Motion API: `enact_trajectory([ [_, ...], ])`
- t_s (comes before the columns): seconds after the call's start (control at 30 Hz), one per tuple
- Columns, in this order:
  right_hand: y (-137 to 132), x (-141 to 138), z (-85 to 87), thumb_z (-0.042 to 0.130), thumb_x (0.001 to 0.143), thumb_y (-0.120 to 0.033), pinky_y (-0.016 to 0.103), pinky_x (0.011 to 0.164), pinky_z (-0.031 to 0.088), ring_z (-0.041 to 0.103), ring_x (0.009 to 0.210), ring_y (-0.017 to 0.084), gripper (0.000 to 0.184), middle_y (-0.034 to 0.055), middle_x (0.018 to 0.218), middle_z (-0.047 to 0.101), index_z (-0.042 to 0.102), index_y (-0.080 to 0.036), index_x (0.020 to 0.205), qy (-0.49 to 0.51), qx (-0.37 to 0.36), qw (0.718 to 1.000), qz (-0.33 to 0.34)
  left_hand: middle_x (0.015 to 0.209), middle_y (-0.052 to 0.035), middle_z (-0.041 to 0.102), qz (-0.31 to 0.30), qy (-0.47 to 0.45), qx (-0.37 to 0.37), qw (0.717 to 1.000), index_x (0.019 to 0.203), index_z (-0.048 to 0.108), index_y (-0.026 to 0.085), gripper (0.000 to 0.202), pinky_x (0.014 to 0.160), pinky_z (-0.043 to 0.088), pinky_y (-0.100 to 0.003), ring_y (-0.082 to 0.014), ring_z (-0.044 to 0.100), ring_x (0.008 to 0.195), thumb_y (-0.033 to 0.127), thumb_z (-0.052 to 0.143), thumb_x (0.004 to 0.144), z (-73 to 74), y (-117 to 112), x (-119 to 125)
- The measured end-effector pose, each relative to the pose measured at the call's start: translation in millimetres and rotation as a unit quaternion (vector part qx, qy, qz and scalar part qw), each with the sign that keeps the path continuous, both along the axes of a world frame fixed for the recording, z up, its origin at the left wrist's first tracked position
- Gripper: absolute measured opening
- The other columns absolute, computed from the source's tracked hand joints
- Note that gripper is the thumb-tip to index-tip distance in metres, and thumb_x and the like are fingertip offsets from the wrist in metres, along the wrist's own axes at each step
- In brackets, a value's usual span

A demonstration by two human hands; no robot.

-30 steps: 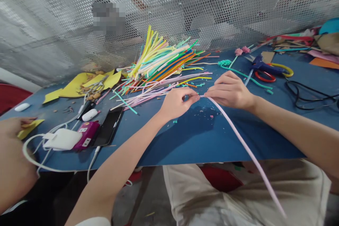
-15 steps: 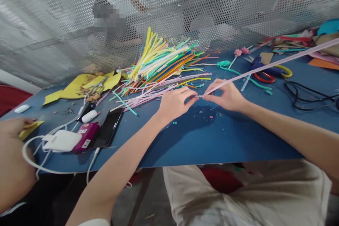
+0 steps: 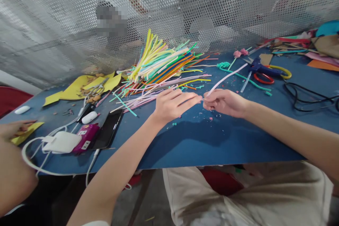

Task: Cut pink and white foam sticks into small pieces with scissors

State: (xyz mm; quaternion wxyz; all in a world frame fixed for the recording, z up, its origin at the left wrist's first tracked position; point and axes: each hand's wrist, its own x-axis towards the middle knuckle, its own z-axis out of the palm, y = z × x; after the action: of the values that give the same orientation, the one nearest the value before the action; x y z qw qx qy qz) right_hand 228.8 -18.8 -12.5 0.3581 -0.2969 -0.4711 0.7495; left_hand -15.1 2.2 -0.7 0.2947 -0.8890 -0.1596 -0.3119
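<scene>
A pale lilac pipe cleaner [image 3: 228, 75] rises from between my fingertips and leans up to the right. My right hand [image 3: 226, 103] is closed in a pinch around its lower part. My left hand [image 3: 177, 105] pinches at its near end, the fingers held long and close together; the very tip is hidden by them. Both hands meet just above the blue table [image 3: 196, 144]. Behind them lie loose lilac and pink pipe cleaners [image 3: 148, 96] and a thick multicoloured bundle of pipe cleaners [image 3: 164, 61].
A glue gun [image 3: 261, 67], red-and-yellow-handled scissors [image 3: 265, 77] and a black cable [image 3: 304, 99] lie right. Left are a phone [image 3: 109, 129], a purple power strip [image 3: 86, 137], a white charger [image 3: 62, 142] and another person's hand [image 3: 16, 129] with yellow paper. Perforated metal [image 3: 212, 3] stands behind.
The pipe cleaner has swung from a long slant toward the right edge to a shorter-looking upright lean. My right fingers have curled in; my left fingers have straightened. The other person's hand has shifted.
</scene>
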Motion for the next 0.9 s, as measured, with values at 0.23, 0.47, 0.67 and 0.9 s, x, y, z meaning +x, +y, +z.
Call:
enact_trajectory([
  [0.23, 3.9, -1.4, -6.0, 0.078, 0.079, -0.032, 0.03, 0.06, 0.034, 0.043, 0.065, 0.012, 0.02, -0.0028, 0.067, 0.049, 0.064, -0.018, 0.076, -0.048, 0.111, 0.992, -0.04, 0.103, 0.0045, 0.078, 0.059, -0.01, -0.053, 0.997, 0.11, 0.073, 0.034, 0.018, 0.069, 0.04, -0.035, -0.0155, 0.064, 0.081, 0.039, 0.059, 0.099, 0.2, 1.2, 0.8],
  [0.47, 9.8, 3.8, -11.0, 0.074, 0.082, -0.046, 0.033, 0.066, 0.047, 0.059, 0.071, 0.016, 0.027, 0.0036, 0.08, 0.071, 0.074, -0.019, 0.086, -0.202, 0.339, 0.911, -0.12, 0.099, 0.0031, 0.079, 0.08, -0.031, -0.12, 0.989, 0.103, 0.076, 0.032, 0.021, 0.075, 0.042, -0.035, -0.0171, 0.064, 0.084, 0.042, 0.058, 0.099, -5.2, 3.8, 2.9],
  [0.67, 4.5, 2.1, -11.5, 0.075, 0.085, -0.042, 0.035, 0.07, 0.05, 0.063, 0.073, 0.018, 0.02, 0.0025, 0.079, 0.074, 0.078, -0.022, 0.085, -0.278, 0.442, 0.822, -0.226, 0.096, 0.0031, 0.079, 0.07, -0.055, -0.141, 0.986, 0.102, 0.076, 0.031, 0.02, 0.075, 0.044, -0.032, -0.0155, 0.065, 0.081, 0.04, 0.059, 0.098, -3.4, 3.2, 5.4],
  [0.9, 2.7, 4.1, -13.0, 0.07, 0.09, -0.039, 0.04, 0.081, 0.049, 0.066, 0.082, 0.021, 0.014, 0.0021, 0.086, 0.078, 0.077, -0.027, 0.088, -0.269, 0.555, 0.746, -0.252, 0.094, 0.0032, 0.079, 0.059, -0.075, -0.157, 0.983, 0.099, 0.077, 0.029, 0.019, 0.075, 0.046, -0.03, -0.015, 0.067, 0.081, 0.039, 0.061, 0.097, -3.6, 1.8, 8.4],
])
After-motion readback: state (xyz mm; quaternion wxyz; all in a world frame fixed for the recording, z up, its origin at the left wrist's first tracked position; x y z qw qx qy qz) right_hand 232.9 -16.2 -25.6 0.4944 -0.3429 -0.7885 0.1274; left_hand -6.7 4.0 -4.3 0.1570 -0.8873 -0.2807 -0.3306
